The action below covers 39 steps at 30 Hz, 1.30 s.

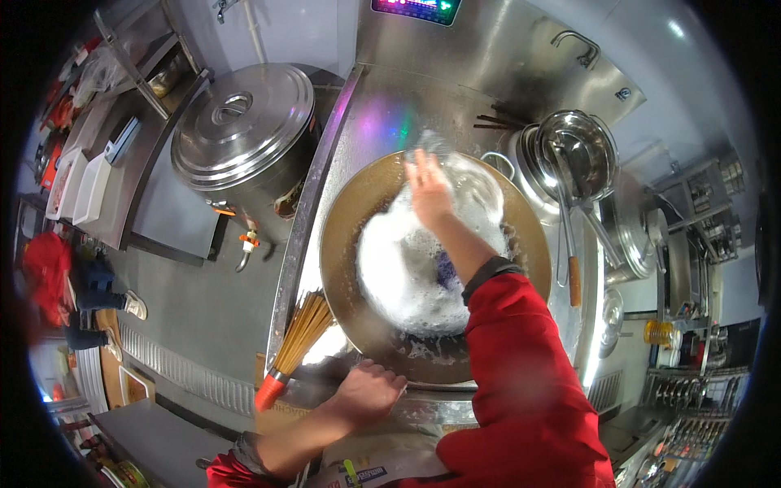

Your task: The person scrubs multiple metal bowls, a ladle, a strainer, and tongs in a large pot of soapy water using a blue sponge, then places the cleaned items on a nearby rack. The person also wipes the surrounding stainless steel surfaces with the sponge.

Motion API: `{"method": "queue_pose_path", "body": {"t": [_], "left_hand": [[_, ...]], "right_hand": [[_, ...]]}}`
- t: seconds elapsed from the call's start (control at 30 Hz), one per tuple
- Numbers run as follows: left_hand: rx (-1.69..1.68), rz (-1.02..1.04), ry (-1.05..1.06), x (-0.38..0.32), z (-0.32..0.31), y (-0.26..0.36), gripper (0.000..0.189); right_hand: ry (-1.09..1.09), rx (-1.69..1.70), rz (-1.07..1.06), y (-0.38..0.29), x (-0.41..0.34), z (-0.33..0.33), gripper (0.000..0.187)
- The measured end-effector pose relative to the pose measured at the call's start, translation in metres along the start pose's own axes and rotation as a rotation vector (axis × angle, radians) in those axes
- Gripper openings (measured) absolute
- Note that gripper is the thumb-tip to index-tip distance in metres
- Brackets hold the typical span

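A large round wok (341,244) sits on the steel counter, with white suds (390,268) spread over its inside. My right hand (430,186) reaches across to the far rim, fingers extended and pressed on a grey, blurred scouring pad (429,144), apparently steel wool. At the near rim my left hand (370,390) is curled, palm down, and appears to grip the wok's edge or handle; the part inside the fist is hidden. A purple patch (447,270) shows in the suds beside my right forearm; I cannot tell what it is. One loop handle (499,163) stands out at the wok's far right.
Left of the wok lies a bamboo wok brush (305,332) with a red handle. Steel bowls and ladles (573,158) are stacked on the right. A large lidded pot (244,128) stands across the gap at left. A person in red (49,274) is farther left.
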<state>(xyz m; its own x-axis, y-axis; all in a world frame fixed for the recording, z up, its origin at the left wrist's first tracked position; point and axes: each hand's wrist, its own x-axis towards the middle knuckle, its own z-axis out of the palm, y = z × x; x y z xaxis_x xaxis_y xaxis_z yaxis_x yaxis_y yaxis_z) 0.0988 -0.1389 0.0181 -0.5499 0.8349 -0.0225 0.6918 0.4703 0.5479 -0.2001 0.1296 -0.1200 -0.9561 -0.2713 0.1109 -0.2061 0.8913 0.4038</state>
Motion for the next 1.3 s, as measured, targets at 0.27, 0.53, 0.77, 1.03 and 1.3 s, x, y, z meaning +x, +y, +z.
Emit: {"method": "queue_pose_path", "body": {"t": [0.27, 0.53, 0.77, 1.03, 1.3], "left_hand": [[-0.082, 0.029, 0.200, -0.005, 0.008, 0.001, 0.019], [0.007, -0.047, 0.029, -0.004, 0.007, 0.004, 0.017], [-0.009, -0.040, 0.071, -0.004, 0.015, -0.001, 0.015], [0.056, 0.038, 0.207, 0.004, 0.033, -0.002, 0.012], [-0.001, 0.011, 0.403, -0.058, 0.033, -0.013, 0.041]], "right_hand": [[-0.573, 0.099, 0.005, 0.086, -0.149, -0.018, 0.066], [-0.868, 0.476, -0.347, 0.054, -0.266, -0.088, 0.054], [-0.608, 0.880, -0.280, -0.067, -0.228, -0.061, 0.048], [-0.832, 0.645, -0.232, -0.044, -0.130, 0.036, 0.040], [-0.863, 0.195, -0.478, 0.002, -0.201, 0.004, 0.041]]}}
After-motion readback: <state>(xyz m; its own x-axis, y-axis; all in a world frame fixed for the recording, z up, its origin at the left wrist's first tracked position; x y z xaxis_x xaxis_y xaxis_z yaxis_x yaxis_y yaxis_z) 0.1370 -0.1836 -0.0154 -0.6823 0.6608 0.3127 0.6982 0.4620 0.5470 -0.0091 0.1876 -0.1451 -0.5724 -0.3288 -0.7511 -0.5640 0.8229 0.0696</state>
